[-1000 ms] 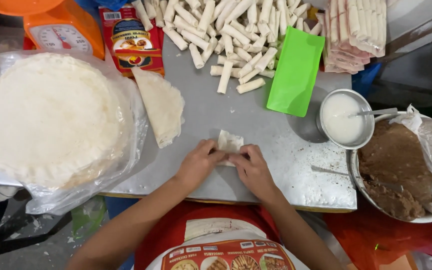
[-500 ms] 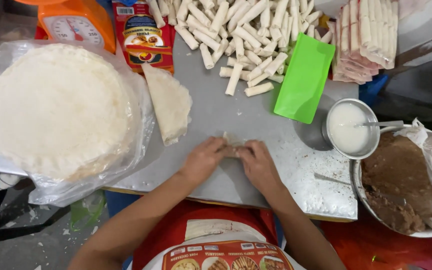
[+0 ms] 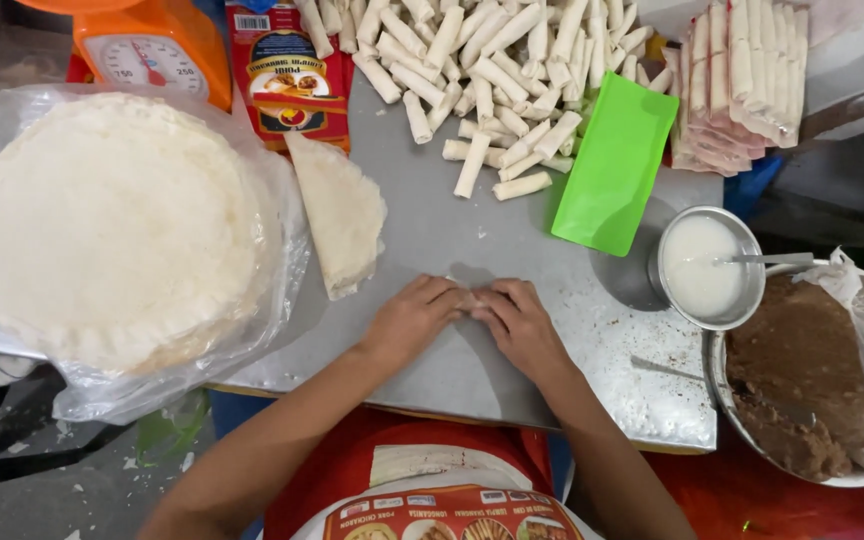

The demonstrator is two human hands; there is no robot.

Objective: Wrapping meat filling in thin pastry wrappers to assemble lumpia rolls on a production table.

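Wrapper (image 3: 472, 298), a second ago a flat folded square between the fingertips, is now nearly hidden on the metal table (image 3: 472, 230), rolled tight. Left hand (image 3: 414, 318) and right hand (image 3: 520, 322) curl over it, touching, pressing it into a roll.

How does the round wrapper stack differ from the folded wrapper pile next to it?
The round wrapper stack lies as full circles on clear plastic; the folded wrapper pile lies as wedge shapes straight on the metal table. The stack is far wider and thicker than the pile. The stack sits at the table's left end; the pile lies nearer the hands. Both are pale, thin sheets.
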